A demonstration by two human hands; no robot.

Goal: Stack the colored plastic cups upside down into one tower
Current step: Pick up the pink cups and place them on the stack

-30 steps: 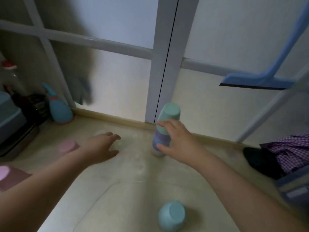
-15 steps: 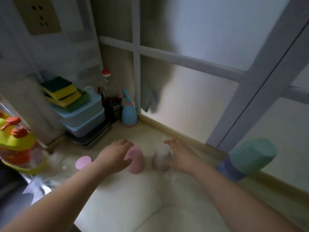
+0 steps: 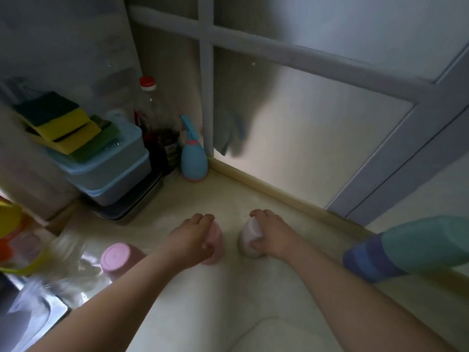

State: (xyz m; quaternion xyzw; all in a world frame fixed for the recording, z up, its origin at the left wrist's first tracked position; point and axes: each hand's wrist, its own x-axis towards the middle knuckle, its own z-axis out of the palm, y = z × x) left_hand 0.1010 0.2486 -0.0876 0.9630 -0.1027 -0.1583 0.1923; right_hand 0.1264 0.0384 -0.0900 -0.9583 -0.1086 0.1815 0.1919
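The left hand (image 3: 194, 237) wraps a pink cup (image 3: 215, 243); the right hand (image 3: 270, 233) grips a pale cup (image 3: 250, 235) just right of it, both upside down on the surface (image 3: 228, 301). Another pink cup (image 3: 116, 257) stands left; the stacked tower (image 3: 411, 246) stands far right.

A pink plastic cup (image 3: 214, 243) and a pale lilac plastic cup (image 3: 250, 237) stand on the cream desk (image 3: 228, 295). Another pink upside-down cup (image 3: 118, 259) sits left. The stacked cup tower (image 3: 416, 247) shows teal over purple and blue bands. Yellow-and-green sponges (image 3: 61, 123) top light-blue plastic boxes (image 3: 111, 174).
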